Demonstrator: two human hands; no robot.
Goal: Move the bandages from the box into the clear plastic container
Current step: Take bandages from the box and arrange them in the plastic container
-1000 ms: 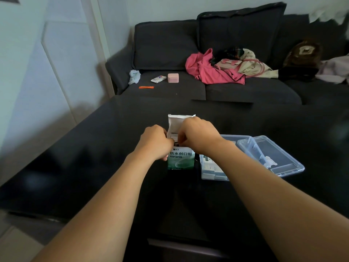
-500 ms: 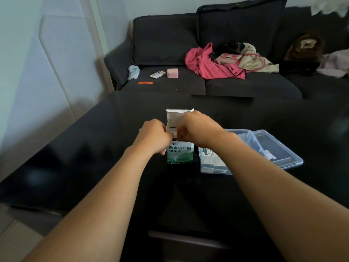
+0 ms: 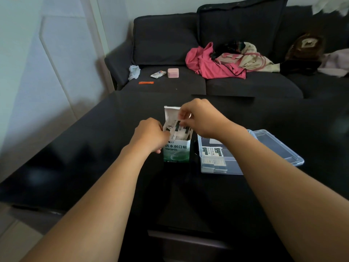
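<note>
We find the box (image 3: 176, 151) standing upright on the dark table (image 3: 94, 148), its top flap raised at the far side so that the mouth is open towards us. Our left hand (image 3: 151, 136) is wrapped around the box's left wall, fingers closed on the card; we judge this grip serves to steady the box against the upward pull. Our right hand (image 3: 200, 118) is over the mouth, fingertips pinched together on the upper ends of the bandages (image 3: 180, 132), which stand partly inside the box and partly above its rim. The clear container (image 3: 222, 171) sits just beside the box on the right, its lid (image 3: 277, 146) lying open on its far side, so the transfer is short. Some bandages already lie flat within it. We judge the task partly done, with a further bundle being withdrawn.
</note>
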